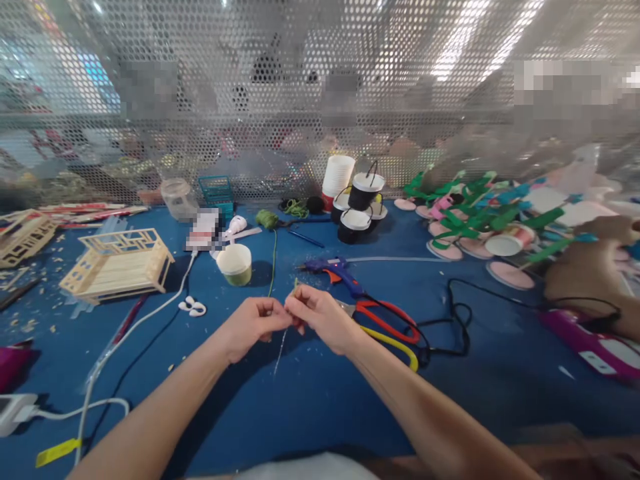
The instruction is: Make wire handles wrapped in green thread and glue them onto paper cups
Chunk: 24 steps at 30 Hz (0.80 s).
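Over the middle of the blue table, my left hand (pixel 255 327) and my right hand (pixel 320 313) meet, the fingers of each closed in a pinch. Green yarn (pixel 273 263) runs from a small ball (pixel 267 219) down to my left hand, and a short greenish end pokes up at my right fingertips. A thin, shiny clear strand (pixel 281 352) hangs below the fingers. Up and left of my hands stands a paper cup (pixel 235 265), white above and green below. Scissors (pixel 387 323) with red and yellow handles lie beside my right hand, partly hidden by it.
A blue glue gun (pixel 340 272) lies beyond the scissors, its black cable trailing right. Black-and-white cups (pixel 356 223) and a white cup stack (pixel 339 175) stand at the back. Left are a wooden miniature bed (pixel 120 263) and a white cable (pixel 145 313); right, green-and-pink crafts (pixel 465 233).
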{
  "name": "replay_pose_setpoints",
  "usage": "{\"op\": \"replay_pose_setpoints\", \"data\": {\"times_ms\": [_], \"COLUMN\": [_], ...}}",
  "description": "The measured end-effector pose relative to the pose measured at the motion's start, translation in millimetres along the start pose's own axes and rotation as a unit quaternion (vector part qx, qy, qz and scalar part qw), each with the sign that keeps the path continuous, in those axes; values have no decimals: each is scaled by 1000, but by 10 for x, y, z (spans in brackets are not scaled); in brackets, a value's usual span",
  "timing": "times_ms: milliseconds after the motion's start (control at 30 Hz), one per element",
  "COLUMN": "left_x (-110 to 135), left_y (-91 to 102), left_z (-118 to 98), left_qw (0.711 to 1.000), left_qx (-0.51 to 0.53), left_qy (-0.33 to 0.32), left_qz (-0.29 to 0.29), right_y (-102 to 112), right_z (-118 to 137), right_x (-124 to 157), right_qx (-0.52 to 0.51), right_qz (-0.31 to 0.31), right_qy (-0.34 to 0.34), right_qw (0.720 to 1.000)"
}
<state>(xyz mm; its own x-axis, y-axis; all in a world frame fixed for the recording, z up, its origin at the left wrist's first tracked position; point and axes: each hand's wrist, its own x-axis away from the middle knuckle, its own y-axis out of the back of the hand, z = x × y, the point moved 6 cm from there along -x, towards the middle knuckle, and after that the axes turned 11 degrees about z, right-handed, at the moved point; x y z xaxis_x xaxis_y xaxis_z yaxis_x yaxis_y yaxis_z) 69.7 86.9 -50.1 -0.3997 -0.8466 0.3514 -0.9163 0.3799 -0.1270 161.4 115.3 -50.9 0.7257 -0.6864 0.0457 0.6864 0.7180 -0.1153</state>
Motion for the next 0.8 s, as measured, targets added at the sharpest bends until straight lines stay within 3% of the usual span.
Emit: {"op": "replay_pose_setpoints", "data": {"times_ms": [267,567,700,800], "left_x": [3,12,25,31], "left_y": [-21,22,11,2], "left_z": [11,15,2,24], "left_qw": [999,995,995,997], "left_qx": [3,-89,-89,-67], "left_qy": [-1,-34,-39,-21], "left_qz": [51,19,8,14], "right_y": [65,86,81,36], "right_z": [-20,21,-17,-33], "right_x": [12,33,32,22], "right_qx": [26,195,174,86], "right_qz": [-19,-67,-75,-36], "right_qy": [-9,-5,-13,-20], "right_qw": [999,979,982,995]}}
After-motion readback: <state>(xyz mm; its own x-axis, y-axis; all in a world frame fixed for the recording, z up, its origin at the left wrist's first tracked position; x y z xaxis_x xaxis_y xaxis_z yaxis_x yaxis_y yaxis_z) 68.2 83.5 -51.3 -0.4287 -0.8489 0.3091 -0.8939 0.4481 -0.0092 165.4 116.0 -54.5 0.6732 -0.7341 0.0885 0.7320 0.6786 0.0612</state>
